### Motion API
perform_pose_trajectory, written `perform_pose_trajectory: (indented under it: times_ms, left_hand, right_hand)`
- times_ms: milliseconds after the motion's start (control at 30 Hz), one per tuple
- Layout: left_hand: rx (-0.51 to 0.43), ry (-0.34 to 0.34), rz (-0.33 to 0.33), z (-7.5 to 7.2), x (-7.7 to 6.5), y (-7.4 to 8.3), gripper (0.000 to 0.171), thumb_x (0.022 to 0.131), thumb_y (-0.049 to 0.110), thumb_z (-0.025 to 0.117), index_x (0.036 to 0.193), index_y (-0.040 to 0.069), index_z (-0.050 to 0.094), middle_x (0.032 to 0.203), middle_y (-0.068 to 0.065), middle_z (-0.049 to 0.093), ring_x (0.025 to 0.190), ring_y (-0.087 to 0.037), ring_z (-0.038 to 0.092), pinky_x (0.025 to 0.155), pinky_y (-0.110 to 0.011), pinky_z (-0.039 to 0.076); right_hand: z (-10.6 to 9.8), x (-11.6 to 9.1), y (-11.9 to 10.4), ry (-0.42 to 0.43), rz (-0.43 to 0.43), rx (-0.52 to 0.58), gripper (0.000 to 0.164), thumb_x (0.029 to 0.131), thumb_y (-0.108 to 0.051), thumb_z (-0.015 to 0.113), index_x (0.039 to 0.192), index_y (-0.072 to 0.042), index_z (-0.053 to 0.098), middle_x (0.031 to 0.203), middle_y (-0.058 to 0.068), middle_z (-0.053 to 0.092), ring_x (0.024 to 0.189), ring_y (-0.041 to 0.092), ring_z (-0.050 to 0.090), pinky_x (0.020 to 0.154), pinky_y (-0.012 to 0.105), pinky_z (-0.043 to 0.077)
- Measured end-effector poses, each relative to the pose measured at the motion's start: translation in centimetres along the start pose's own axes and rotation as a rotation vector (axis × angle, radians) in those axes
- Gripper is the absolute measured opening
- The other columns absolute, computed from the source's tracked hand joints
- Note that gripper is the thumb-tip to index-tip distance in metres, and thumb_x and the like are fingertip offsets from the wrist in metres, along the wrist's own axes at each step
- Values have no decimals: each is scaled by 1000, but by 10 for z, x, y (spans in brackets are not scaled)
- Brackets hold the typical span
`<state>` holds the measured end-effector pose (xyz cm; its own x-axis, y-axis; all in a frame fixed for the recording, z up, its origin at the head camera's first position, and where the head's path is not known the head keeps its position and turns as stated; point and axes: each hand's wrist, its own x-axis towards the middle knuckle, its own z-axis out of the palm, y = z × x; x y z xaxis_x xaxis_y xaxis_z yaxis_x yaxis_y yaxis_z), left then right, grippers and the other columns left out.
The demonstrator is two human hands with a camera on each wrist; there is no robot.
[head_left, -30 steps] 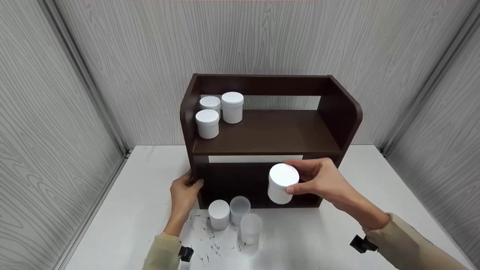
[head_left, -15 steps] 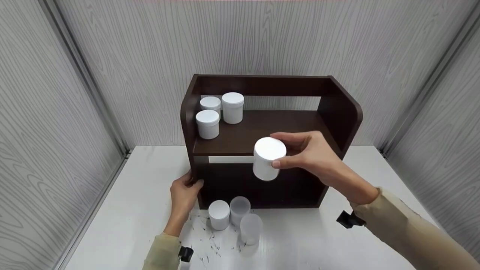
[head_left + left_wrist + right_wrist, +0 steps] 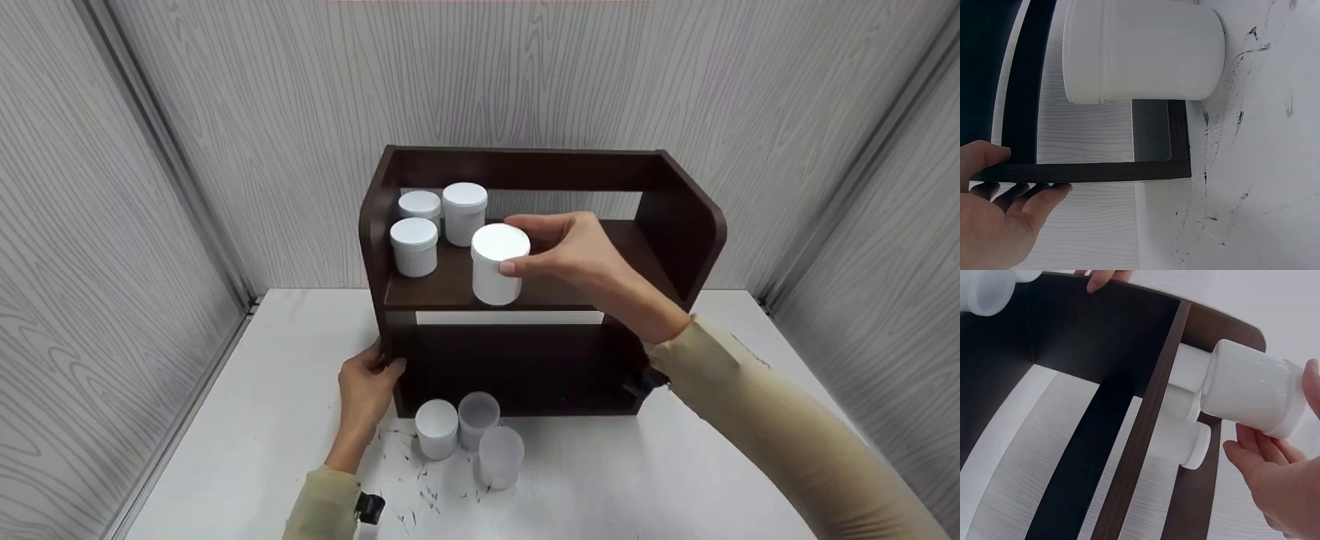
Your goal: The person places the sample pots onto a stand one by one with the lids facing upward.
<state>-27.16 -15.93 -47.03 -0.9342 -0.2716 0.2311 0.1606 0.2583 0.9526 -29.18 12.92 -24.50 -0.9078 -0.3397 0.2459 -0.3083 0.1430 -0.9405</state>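
My right hand (image 3: 574, 251) pinches a white lidded jar (image 3: 496, 274) near its lid, thumb in front and fingers behind. In the head view the jar overlaps the upper shelf (image 3: 570, 277) of a dark brown rack. The right wrist view has the jar (image 3: 1249, 385) close in front of other white jars on that shelf. Three white lidded jars stand at the shelf's left end: a front one (image 3: 415, 247), one behind it (image 3: 420, 206) and a taller one (image 3: 465, 214). My left hand (image 3: 365, 390) grips the rack's left side panel (image 3: 1100, 171), thumb inside, fingers outside.
On the white table before the rack stand a white jar (image 3: 436, 429) and two translucent cups, one behind (image 3: 478, 421) and one in front (image 3: 501, 457). Dark marks streak the tabletop there. Grey wood-grain walls enclose the table at the back and sides.
My right hand has lifted the jar up and to the left, from before the lower compartment to the upper shelf's level. My left hand has kept its grip on the rack.
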Motion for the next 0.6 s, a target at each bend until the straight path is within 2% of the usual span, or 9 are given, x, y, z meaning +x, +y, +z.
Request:
perform_pose_trajectory:
  times_ms: [267,600]
  left_hand:
    - [-2,9,-1,-1,1,1,51,94,6,71,142,-9,59,129,-28,68,115,-37,69,85,-26,57]
    - [-18,4,29,-1,0,1,49,94,3,71,140,-10,59,127,-28,69,115,-38,70,83,-23,57]
  right_hand:
    - [9,35,8,20,14,13,62,75,-3,95,132,2,71,124,12,75,111,22,70,96,34,56]
    - [18,58,17,31,32,-24,63,76,-11,97,134,-1,71,121,9,76,116,20,69,98,33,55]
